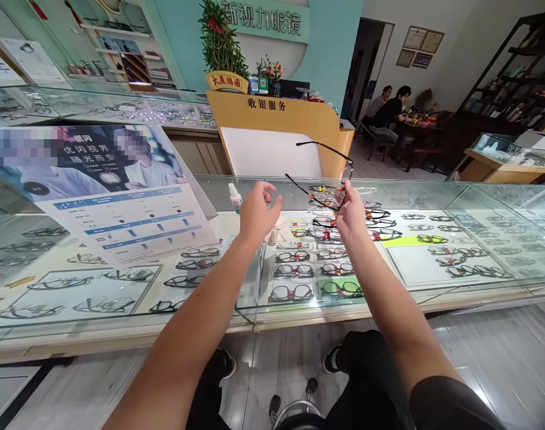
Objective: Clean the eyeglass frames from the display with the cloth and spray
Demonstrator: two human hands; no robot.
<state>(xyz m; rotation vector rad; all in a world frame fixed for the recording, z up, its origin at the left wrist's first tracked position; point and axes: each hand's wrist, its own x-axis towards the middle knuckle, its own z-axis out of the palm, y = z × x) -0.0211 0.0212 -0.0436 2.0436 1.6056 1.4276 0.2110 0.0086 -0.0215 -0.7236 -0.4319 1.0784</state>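
My right hand (351, 209) grips a pair of dark-framed eyeglasses (328, 147) by the front, near the lenses. Its two temple arms are unfolded and stretch away to the left. To the left, my left hand (260, 209) hovers over the glass counter with its fingers curled loosely apart, holding nothing. Just past that hand stands a small white spray bottle (235, 198), partly hidden. A crumpled beige cloth (279, 232) lies beside the left wrist, partly covered by it.
Rows of eyeglasses (293, 270) lie inside the glass display case (254, 319). A large printed sign (115, 197) stands on the left. Behind the case is a wooden cashier desk (281, 113). Two people (391, 110) sit at a far table. A stool base (294, 409) is below me.
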